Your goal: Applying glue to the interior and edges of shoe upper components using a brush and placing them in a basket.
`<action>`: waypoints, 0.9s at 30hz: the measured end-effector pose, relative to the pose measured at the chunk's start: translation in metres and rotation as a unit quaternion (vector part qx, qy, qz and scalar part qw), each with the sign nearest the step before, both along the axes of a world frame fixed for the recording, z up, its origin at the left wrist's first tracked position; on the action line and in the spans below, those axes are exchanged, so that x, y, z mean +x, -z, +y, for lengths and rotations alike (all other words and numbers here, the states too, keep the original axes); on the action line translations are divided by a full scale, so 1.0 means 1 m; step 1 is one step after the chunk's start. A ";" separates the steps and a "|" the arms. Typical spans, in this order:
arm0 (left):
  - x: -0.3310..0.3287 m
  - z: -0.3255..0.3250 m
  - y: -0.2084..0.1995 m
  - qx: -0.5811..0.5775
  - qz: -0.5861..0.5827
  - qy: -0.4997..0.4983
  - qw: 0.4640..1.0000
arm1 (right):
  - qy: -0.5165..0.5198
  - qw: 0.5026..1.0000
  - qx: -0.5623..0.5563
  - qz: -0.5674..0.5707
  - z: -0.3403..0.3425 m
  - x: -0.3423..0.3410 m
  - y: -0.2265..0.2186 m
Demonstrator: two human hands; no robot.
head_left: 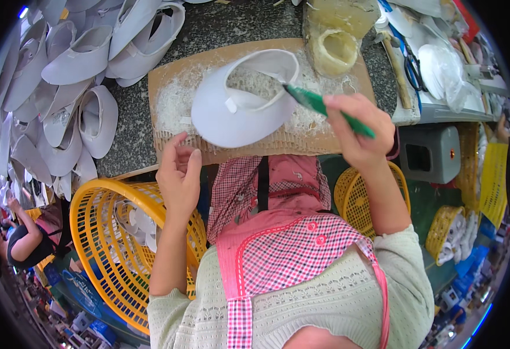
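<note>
A smooth white piece [226,119], curved like a shoe upper with a ring-shaped opening, lies on a glue-crusted cardboard sheet [167,72]. My right hand [364,125] grips a green-handled brush [319,104]. The brush's dark tip meets the right rim of the opening. My left hand [179,171] is at the cardboard's front edge, lower left of the white piece and apart from it. Its fingers are slightly bent and separated, with nothing between them. Behind the brush stands a yellowed, glue-caked pot [335,49].
Similar white pieces [80,61] are heaped on the speckled table [130,131] at left. A yellow basket [112,244] holding white pieces stands beside my left forearm; another yellow basket [354,198] is at right. Scissors [412,67] and a grey stool [432,154] are farther right.
</note>
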State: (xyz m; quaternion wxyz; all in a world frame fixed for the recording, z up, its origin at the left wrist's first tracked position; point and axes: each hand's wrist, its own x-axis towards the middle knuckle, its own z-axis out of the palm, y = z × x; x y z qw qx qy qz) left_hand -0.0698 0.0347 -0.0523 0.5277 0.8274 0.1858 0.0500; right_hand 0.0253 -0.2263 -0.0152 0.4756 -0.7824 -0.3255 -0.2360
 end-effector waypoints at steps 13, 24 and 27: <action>0.035 -0.023 -0.021 -0.294 0.038 -0.041 0.954 | -0.047 0.988 0.024 0.147 -0.020 0.021 0.022; 0.074 -0.048 -0.027 -0.515 -0.049 0.169 0.839 | 0.109 0.980 0.168 0.021 -0.061 0.045 -0.015; 0.094 -0.066 -0.024 -0.593 -0.015 0.232 0.771 | 0.105 0.993 0.047 0.007 -0.063 0.074 0.006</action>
